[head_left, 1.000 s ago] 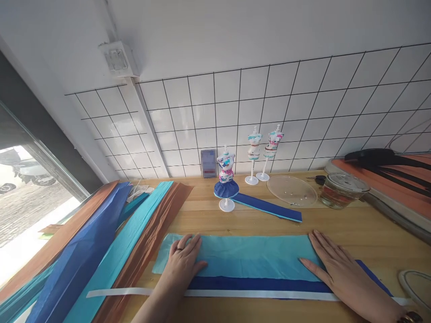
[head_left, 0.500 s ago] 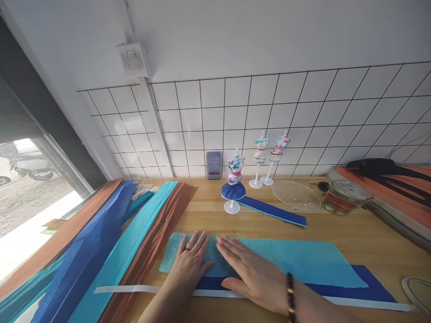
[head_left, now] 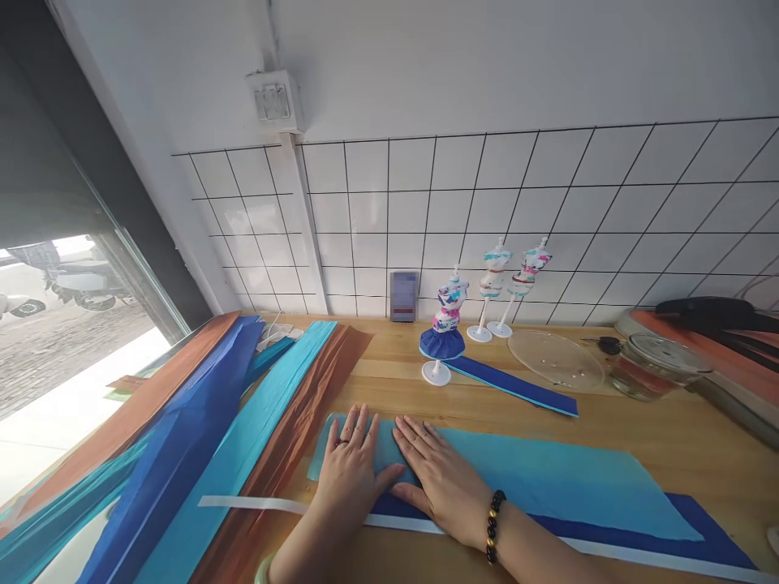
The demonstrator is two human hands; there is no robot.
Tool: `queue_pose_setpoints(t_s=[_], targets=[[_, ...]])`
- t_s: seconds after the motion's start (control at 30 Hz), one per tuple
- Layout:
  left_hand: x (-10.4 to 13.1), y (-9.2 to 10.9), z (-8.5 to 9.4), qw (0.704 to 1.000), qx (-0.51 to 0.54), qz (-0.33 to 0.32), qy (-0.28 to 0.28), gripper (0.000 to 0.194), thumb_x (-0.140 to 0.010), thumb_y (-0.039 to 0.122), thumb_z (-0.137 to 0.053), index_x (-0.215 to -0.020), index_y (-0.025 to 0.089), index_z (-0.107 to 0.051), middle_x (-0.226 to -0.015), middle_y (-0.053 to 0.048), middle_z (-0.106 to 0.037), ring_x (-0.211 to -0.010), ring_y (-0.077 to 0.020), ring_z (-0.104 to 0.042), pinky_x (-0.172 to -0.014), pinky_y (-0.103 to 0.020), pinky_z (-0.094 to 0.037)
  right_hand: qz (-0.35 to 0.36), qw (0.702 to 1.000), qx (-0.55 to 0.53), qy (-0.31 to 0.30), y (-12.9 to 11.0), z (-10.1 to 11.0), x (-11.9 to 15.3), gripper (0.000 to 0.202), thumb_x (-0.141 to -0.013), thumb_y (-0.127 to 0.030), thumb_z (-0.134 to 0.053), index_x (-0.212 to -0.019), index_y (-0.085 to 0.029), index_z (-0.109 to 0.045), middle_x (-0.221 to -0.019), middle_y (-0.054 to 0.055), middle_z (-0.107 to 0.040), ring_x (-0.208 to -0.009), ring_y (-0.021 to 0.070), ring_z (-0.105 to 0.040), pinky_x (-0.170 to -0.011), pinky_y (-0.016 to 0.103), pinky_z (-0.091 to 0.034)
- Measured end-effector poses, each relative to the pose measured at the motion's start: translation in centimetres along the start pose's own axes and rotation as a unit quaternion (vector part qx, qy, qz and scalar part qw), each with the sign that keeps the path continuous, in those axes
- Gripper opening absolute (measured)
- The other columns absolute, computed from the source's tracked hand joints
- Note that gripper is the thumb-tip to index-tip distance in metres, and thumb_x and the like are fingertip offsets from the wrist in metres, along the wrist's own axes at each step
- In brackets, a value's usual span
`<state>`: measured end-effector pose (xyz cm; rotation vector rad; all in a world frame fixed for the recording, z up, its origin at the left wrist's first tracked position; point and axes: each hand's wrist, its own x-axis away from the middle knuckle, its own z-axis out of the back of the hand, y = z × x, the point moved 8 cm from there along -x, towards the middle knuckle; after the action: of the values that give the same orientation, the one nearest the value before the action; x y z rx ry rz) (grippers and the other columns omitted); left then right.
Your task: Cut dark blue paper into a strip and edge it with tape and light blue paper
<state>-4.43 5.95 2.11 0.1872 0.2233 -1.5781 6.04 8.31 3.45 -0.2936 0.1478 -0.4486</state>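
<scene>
A long light-blue sheet of crepe paper (head_left: 548, 470) lies on the table, over a dark-blue sheet (head_left: 699, 519) that shows along its near and right edges. My left hand (head_left: 350, 470) lies flat on the left end of the light-blue sheet, fingers spread. Close beside it, my right hand (head_left: 438, 478) presses flat on the same sheet, with the two thumbs nearly meeting. A narrow white strip (head_left: 414, 524) runs along the near edge of the dark-blue sheet, passing partly under my hands and wrists.
Small dress form in a blue skirt (head_left: 442, 344); two more dress forms (head_left: 496, 272) behind. A folded blue strip (head_left: 517, 388), a clear round lid (head_left: 553, 359) and a glass jar (head_left: 657, 365) stand rightward. Long crepe sheets (head_left: 243, 438) cover the left. A phone (head_left: 403, 297) leans on the wall.
My right hand has come down flat on the light-blue sheet and slid slightly left relative to it. The whole view has shifted, so things appear farther right.
</scene>
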Motion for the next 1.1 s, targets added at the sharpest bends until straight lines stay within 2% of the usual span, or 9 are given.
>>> queue_pose_setpoints(t_s=[0.1, 0.27, 0.43, 0.53, 0.7, 0.87, 1.1], targets=[[0.1, -0.2, 0.1, 1.0, -0.003, 0.012, 0.012, 0.072, -0.08, 0.065, -0.033, -0.131, 0.015, -0.041, -0.137, -0.013, -0.04, -0.125, -0.0304, -0.038, -0.099, -0.05, -0.033, -0.011, 1.0, -0.001, -0.014, -0.7, 0.3, -0.3, 0.063, -0.091, -0.051, -0.03, -0.138, -0.009, -0.028, -0.145, 0.012, -0.021, -0.133, 0.0245, -0.015, -0.108, 0.045, -0.021], [0.1, -0.3, -0.2, 1.0, -0.001, 0.02, 0.014, 0.066, -0.081, 0.06, -0.037, -0.129, 0.016, -0.044, -0.138, -0.011, -0.039, -0.125, -0.0299, -0.037, -0.1, -0.049, -0.031, 0.029, 0.999, -0.015, -0.039, -2.6, 0.3, -1.3, 0.069, -0.09, -0.056, -0.026, -0.139, -0.007, -0.025, -0.144, 0.013, -0.025, -0.133, 0.0219, -0.017, -0.109, 0.04, -0.019], [0.3, -0.4, -0.2, 1.0, -0.009, 0.024, 0.009, 0.063, -0.082, 0.056, -0.039, -0.132, 0.016, -0.041, -0.139, -0.012, -0.036, -0.127, -0.0319, -0.033, -0.1, -0.051, -0.028, -0.014, 0.999, -0.001, -0.034, -1.7, -0.1, -2.0, 0.075, -0.088, -0.06, -0.024, -0.138, -0.004, -0.025, -0.143, 0.014, -0.025, -0.132, 0.0233, -0.019, -0.109, 0.039, -0.021], [0.3, -0.3, 0.1, 1.0, -0.009, 0.026, 0.007, 0.065, -0.082, 0.057, -0.038, -0.132, 0.017, -0.04, -0.139, -0.013, -0.036, -0.128, -0.0338, -0.031, -0.1, -0.053, -0.027, -0.035, 0.999, 0.008, -0.023, -1.6, 0.0, -2.1, 0.078, -0.087, -0.061, -0.024, -0.138, -0.002, -0.025, -0.144, 0.016, -0.023, -0.133, 0.0265, -0.016, -0.109, 0.043, -0.021], [0.3, -0.5, -0.2, 0.998, 0.012, 0.053, -0.034, 0.062, -0.082, 0.054, -0.039, -0.133, 0.02, -0.039, -0.142, -0.01, -0.032, -0.129, -0.0328, -0.028, -0.101, -0.054, -0.026, 0.01, 1.0, -0.009, -0.024, -3.0, -0.4, -2.2, 0.072, -0.089, -0.057, -0.027, -0.14, -0.006, -0.02, -0.146, 0.012, -0.014, -0.134, 0.0233, -0.012, -0.11, 0.042, -0.018], [0.6, -1.2, -0.1, 0.995, -0.003, 0.096, -0.024, 0.065, -0.078, 0.054, -0.043, -0.134, 0.022, -0.037, -0.142, -0.008, -0.033, -0.13, -0.0316, -0.027, -0.102, -0.051, -0.027, -0.008, 0.999, -0.019, -0.026, -2.7, -0.9, -2.3, 0.069, -0.09, -0.055, -0.026, -0.14, -0.008, -0.021, -0.146, 0.011, -0.016, -0.134, 0.0222, -0.013, -0.11, 0.042, -0.018], [1.0, -2.7, 0.4, 0.992, -0.03, 0.116, -0.024, 0.069, -0.08, 0.059, -0.041, -0.132, 0.014, -0.039, -0.139, -0.016, -0.036, -0.127, -0.0317, -0.034, -0.098, -0.046, -0.036, -0.016, 1.0, 0.001, -0.019, -2.6, -1.3, -2.1, 0.074, -0.089, -0.059, -0.023, -0.14, -0.006, -0.017, -0.146, 0.011, -0.016, -0.134, 0.0222, -0.012, -0.11, 0.043, -0.017]])
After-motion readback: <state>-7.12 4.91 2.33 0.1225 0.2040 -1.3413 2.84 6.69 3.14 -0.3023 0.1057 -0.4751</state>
